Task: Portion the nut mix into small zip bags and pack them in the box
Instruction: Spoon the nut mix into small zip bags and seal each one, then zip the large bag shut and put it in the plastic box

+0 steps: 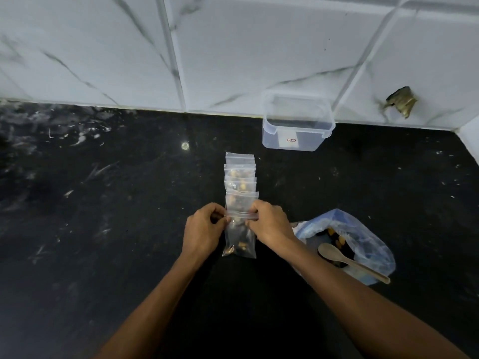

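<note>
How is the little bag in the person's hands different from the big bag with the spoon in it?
The small zip bag is narrow and clear, pinched along its zip strip by the left hand and right hand. The big bag is wide, blue-tinted, and lies open and untouched with a wooden spoon inside. Both are plastic and hold nut mix.

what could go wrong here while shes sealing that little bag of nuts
1. Both hands, left hand and right hand, pinch the small clear zip bag at its strip; if the seal is left partly open, nuts may spill when it is moved.
2. The overlapping row of filled zip bags lies just beyond the hands and could get nudged.
3. The wooden spoon rests on the open blue-tinted plastic bag of nut mix; the right forearm could knock it.
</note>
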